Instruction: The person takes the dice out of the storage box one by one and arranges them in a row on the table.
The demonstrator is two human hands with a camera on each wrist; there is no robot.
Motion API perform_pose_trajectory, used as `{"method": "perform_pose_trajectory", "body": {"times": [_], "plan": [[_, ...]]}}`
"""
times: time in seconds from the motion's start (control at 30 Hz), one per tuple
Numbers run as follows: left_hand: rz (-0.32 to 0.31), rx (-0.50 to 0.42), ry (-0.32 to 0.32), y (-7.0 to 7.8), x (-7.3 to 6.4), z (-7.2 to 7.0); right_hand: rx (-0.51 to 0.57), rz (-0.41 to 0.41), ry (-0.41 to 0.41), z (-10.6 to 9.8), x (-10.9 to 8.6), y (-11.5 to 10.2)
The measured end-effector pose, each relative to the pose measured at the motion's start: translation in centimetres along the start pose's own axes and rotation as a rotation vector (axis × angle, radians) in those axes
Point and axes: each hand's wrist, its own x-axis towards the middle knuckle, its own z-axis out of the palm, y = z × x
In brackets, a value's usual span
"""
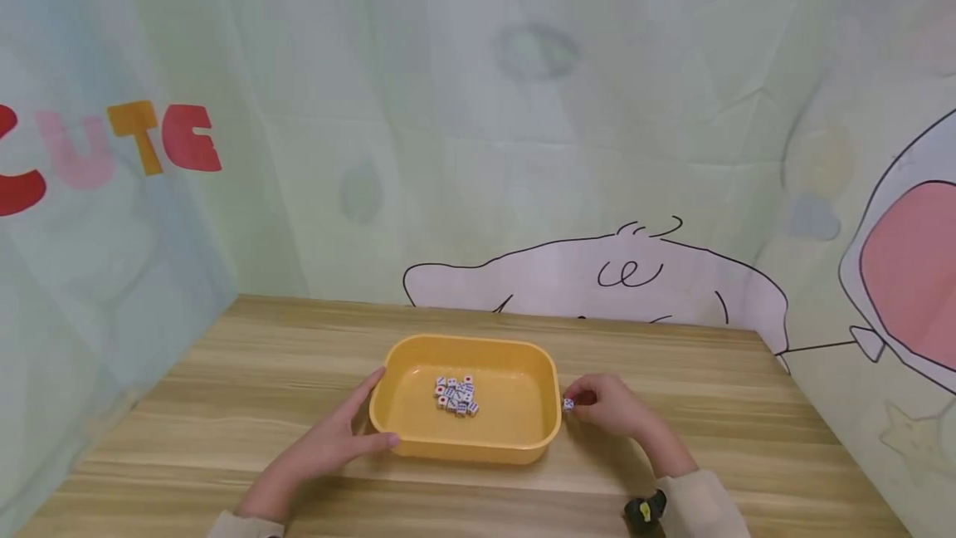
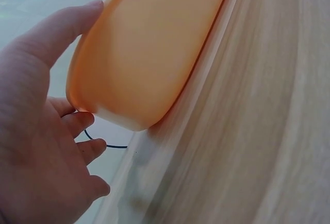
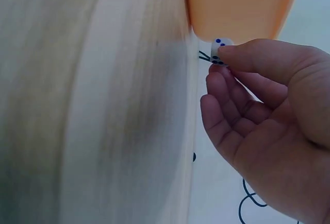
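Note:
A yellow plastic tub stands on the table, with a cluster of white dice lying left of its middle. My left hand holds the tub's left end, thumb at the near side and a finger at the far corner. In the left wrist view that thumb lies along the tub's rim, while the other fingers spread beside its end. Just outside the tub's right end, my right hand pinches one white die with blue pips between thumb and fingertips.
The wooden table runs out on both sides of the tub. Behind it hangs a pale printed cloth with cartoon drawings, and more cloth closes off the left and right sides. A black strap sits around the right wrist.

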Motion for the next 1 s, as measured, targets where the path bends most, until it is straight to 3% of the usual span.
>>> {"method": "perform_pose_trajectory", "body": {"times": [0.27,1.0], "plan": [[-0.008,-0.002,0.0,0.24,-0.03,-0.14,0.017,0.016,-0.048,0.09,0.07,-0.17],[-0.034,-0.003,-0.009,0.39,-0.19,-0.01,-0.069,0.019,-0.067,0.05,0.11,-0.36]]}}
